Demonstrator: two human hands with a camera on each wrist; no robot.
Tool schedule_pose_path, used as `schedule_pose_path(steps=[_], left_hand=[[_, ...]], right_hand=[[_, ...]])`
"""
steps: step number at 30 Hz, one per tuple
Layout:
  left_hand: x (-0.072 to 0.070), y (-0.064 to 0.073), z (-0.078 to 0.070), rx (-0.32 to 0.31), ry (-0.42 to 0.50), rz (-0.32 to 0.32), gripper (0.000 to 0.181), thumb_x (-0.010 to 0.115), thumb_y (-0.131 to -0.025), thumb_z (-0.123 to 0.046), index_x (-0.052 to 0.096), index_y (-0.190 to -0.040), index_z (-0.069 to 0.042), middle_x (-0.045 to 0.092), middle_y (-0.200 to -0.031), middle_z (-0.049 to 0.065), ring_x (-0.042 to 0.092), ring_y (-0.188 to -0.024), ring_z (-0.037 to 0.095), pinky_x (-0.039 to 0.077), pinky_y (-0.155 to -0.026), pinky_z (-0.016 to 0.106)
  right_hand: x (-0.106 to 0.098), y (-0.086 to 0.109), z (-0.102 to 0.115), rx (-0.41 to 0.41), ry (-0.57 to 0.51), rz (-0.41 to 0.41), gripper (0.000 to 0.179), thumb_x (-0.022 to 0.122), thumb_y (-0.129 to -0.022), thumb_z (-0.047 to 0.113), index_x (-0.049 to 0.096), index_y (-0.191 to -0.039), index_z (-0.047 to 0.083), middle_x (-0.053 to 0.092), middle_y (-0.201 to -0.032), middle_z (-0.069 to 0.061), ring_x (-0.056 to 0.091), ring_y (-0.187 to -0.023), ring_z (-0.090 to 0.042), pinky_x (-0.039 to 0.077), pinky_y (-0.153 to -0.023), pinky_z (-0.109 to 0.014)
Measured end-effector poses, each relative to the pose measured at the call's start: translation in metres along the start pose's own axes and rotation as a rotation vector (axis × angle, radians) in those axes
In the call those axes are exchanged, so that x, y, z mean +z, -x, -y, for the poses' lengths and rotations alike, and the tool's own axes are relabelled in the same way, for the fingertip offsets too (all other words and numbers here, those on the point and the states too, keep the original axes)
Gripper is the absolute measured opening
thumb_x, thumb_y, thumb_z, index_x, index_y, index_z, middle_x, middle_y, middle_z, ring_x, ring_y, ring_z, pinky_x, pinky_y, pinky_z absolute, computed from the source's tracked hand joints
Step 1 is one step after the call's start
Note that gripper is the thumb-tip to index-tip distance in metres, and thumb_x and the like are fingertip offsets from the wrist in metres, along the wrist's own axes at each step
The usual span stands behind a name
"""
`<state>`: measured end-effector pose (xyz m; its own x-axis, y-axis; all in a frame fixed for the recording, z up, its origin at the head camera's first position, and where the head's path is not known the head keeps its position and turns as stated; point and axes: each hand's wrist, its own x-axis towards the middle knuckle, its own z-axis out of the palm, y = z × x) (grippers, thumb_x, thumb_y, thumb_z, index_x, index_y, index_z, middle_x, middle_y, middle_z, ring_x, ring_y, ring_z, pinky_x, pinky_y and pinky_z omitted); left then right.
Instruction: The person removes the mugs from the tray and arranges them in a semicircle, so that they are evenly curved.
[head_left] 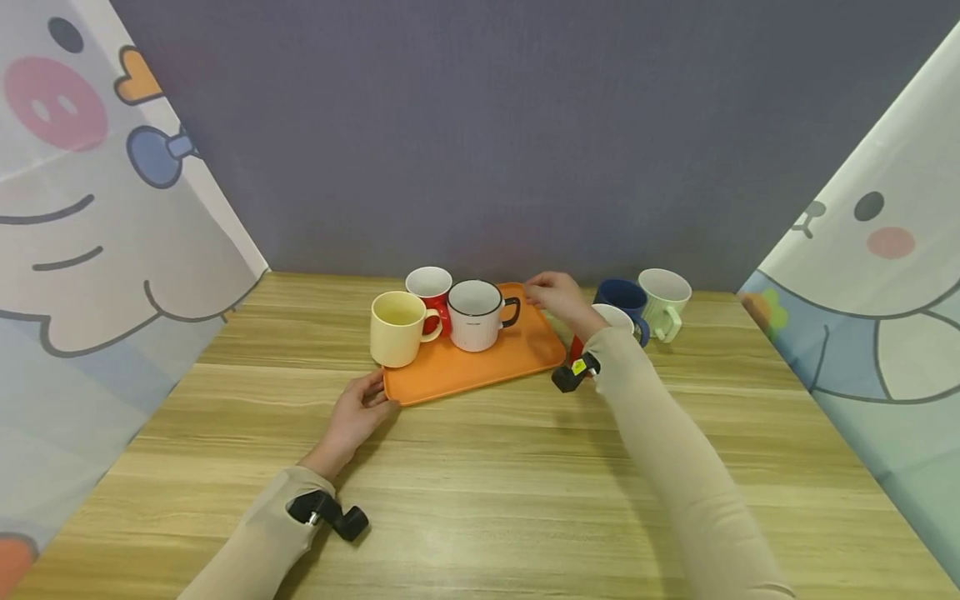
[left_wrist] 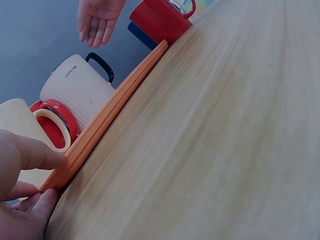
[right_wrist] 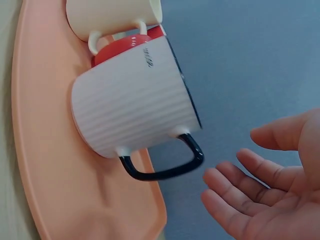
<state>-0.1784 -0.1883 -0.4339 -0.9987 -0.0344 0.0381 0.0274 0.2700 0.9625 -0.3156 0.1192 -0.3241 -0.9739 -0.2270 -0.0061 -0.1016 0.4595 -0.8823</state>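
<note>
My left hand (head_left: 362,410) grips the near left corner of an orange tray (head_left: 480,372), its fingers and thumb at the rim. Three mugs stand upright on the tray. A cream-yellow mug (head_left: 395,337) is nearest that hand, with a red mug (left_wrist: 59,116) that is white inside just behind it. To their right is a white ribbed mug (right_wrist: 132,100) with a dark rim and a black handle (right_wrist: 165,174). My right hand (head_left: 558,293) hovers over the tray's far right corner, fingers relaxed and holding nothing, a little way from the black handle.
Right of the tray, partly behind my right forearm, stands another red mug (left_wrist: 161,21). A dark blue mug (head_left: 621,293) and a pale green mug (head_left: 663,300) are beyond it. A grey wall (head_left: 480,150) rises behind the wooden table (head_left: 480,500), with printed cloths at both sides.
</note>
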Motion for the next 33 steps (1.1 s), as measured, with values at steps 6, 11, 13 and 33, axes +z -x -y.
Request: schedule_pose_path(steps=[6, 11, 13, 33], left_hand=[[-0.001, -0.001, 0.002, 0.003, -0.001, -0.01, 0.061, 0.061, -0.079, 0.009, 0.035, -0.134, 0.011, 0.038, -0.125, 0.027, 0.046, -0.115, 0.037, 0.046, -0.09, 0.022], [-0.001, -0.001, 0.002, -0.002, -0.005, -0.013, 0.061, 0.061, -0.08, 0.008, 0.035, -0.135, 0.011, 0.037, -0.125, 0.026, 0.046, -0.115, 0.037, 0.045, -0.092, 0.023], [-0.001, 0.0, 0.001, -0.008, -0.004, -0.013, 0.061, 0.061, -0.08, 0.007, 0.035, -0.135, 0.01, 0.037, -0.126, 0.026, 0.045, -0.116, 0.036, 0.044, -0.093, 0.025], [0.0, -0.002, 0.003, -0.003, -0.01, -0.019, 0.061, 0.062, -0.079, 0.007, 0.036, -0.135, 0.01, 0.04, -0.124, 0.026, 0.048, -0.113, 0.037, 0.046, -0.087, 0.018]], right_hand=[[0.013, -0.006, -0.001, 0.07, -0.011, -0.035, 0.034, 0.05, -0.092, 0.018, 0.055, -0.121, -0.001, 0.053, -0.12, -0.016, 0.049, -0.11, -0.033, 0.043, -0.094, -0.042], [0.025, -0.011, -0.004, 0.102, -0.024, -0.043, 0.038, 0.048, -0.094, 0.019, 0.052, -0.125, -0.001, 0.05, -0.125, -0.016, 0.048, -0.11, -0.031, 0.042, -0.095, -0.041], [0.029, -0.013, -0.006, 0.099, -0.032, -0.044, 0.039, 0.048, -0.094, 0.019, 0.05, -0.126, -0.003, 0.051, -0.125, -0.017, 0.049, -0.108, -0.029, 0.043, -0.094, -0.04], [0.048, -0.016, -0.03, 0.028, -0.135, -0.069, 0.032, 0.05, -0.095, 0.016, 0.058, -0.105, -0.013, 0.055, -0.108, -0.028, 0.05, -0.101, -0.038, 0.044, -0.091, -0.045]])
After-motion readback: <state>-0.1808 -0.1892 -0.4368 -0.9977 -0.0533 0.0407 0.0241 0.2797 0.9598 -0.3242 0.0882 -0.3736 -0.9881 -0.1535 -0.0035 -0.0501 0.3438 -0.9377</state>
